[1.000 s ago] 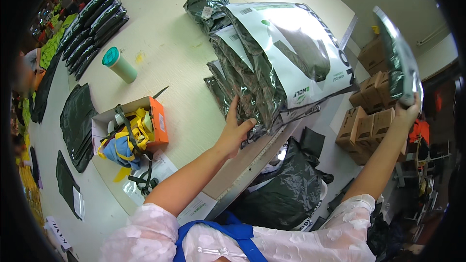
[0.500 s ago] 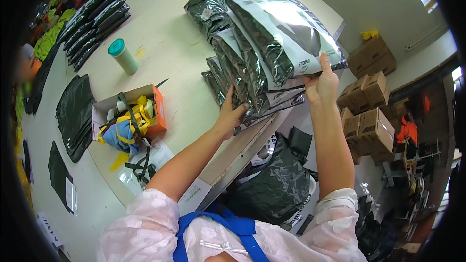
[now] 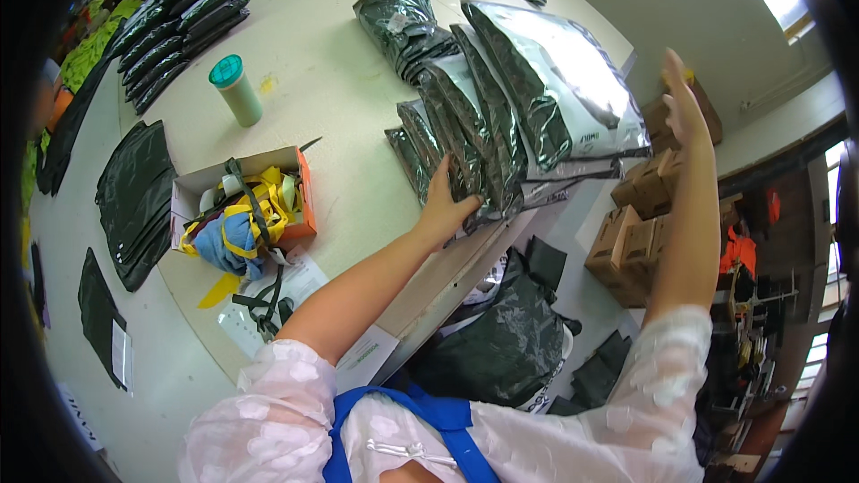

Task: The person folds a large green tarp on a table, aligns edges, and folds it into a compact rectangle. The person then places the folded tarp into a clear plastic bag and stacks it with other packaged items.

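Note:
A leaning stack of dark, flat goods in clear plastic bags lies at the table edge. My left hand (image 3: 447,201) grips its near end, thumb and fingers spread over the lower bags (image 3: 488,147). The uppermost bag (image 3: 573,80), with a white printed front, rests tilted on the stack. Up to the right of it, my right hand (image 3: 684,111) is raised away from the bags, fingers stretched and nothing in it. Behind the stack, a bundle of bagged dark goods (image 3: 403,31) touches it.
An open box (image 3: 304,196) with yellow straps and blue cloth stands left, near a green-lidded cup (image 3: 237,94). Piled black packages (image 3: 183,26) and loose black bags (image 3: 134,205) lie farther left. Below the table edge is a big black plastic bag (image 3: 501,340); cartons (image 3: 617,241) stand right.
My right hand has let go of the top bag and swung up and right, away from it. My left hand stays on the stack. The view has shifted slightly.

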Action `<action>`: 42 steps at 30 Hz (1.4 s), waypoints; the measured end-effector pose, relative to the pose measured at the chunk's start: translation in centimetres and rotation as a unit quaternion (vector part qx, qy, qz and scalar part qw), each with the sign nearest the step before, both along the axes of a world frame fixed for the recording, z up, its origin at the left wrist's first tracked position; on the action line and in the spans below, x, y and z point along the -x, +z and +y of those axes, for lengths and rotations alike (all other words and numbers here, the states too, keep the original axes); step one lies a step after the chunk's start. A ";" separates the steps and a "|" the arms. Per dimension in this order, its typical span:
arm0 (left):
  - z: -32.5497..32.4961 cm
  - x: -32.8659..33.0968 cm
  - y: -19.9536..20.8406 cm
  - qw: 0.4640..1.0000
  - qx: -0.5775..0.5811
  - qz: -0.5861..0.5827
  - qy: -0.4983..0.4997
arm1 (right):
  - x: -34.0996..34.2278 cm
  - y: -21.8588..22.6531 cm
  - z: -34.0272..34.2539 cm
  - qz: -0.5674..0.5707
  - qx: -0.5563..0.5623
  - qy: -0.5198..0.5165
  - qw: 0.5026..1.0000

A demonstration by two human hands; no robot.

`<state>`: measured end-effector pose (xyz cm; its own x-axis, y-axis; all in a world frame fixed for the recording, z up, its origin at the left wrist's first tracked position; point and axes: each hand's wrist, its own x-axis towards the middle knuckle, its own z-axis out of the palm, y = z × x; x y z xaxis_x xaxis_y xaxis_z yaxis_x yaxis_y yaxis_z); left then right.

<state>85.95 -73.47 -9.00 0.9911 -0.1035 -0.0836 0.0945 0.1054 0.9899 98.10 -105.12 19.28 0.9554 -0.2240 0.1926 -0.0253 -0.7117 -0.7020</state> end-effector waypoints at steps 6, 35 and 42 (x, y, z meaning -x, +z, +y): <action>0.8 -0.5 0.2 0.998 -0.020 -0.032 0.043 | -3.1 -7.7 3.4 0.254 -0.196 0.044 0.946; -0.8 -14.6 17.8 0.717 -0.559 -0.344 -0.236 | -3.1 -10.8 4.5 0.176 -0.270 0.105 0.941; -0.4 -14.5 19.4 0.724 -0.541 -0.361 -0.228 | 7.3 -27.1 -5.0 0.109 -0.406 -0.132 0.898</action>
